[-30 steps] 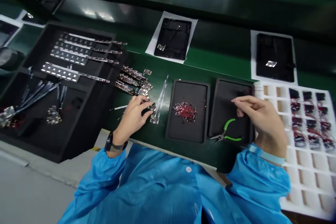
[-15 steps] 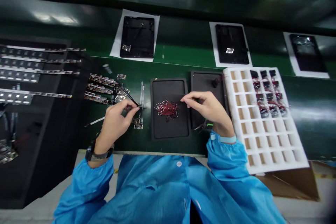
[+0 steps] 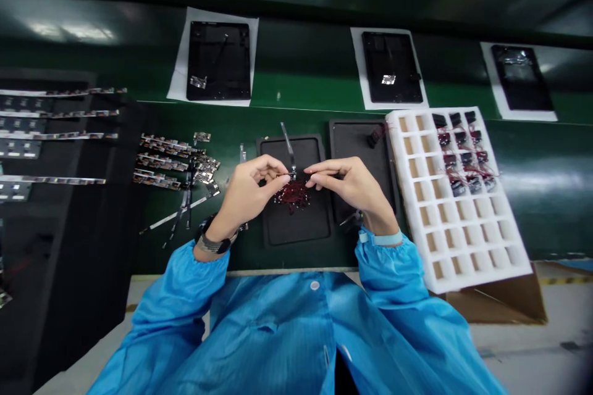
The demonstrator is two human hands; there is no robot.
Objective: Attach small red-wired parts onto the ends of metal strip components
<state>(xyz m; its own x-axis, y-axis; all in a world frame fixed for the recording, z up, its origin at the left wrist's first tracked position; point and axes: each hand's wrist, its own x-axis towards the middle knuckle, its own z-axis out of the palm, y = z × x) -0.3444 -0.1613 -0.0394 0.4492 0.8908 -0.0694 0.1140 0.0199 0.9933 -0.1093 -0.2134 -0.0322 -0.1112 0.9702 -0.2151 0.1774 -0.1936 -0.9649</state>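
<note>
Over the shallow black tray point(image 3: 278, 231), my left hand point(image 3: 250, 191) pinches a flat flex cable point(image 3: 288, 143) at its lower end, by a small connector or board. The cable's dark strip stands up away from me. My right hand point(image 3: 349, 186) is just right of it, thumb and fingertips together. Whatever is between those fingertips is too small to make out. Below both hands, a pile of small parts with red wires and pale tips point(image 3: 293, 199) lies in the tray, partly hidden by my fingers.
Circuit boards point(image 3: 162, 162) and loose flex cables point(image 3: 183, 210) lie at left, near a black stand point(image 3: 78, 247). A second black tray point(image 3: 356, 133) and a white foam tray point(image 3: 482, 241) with black wired parts are at right. Tablet housings point(image 3: 220, 62) lie on white sheets behind.
My left hand has moved right, from beside the tray to over it, bringing the flex cable close to my right hand. The right hand has shifted slightly left; the view has shifted slightly.
</note>
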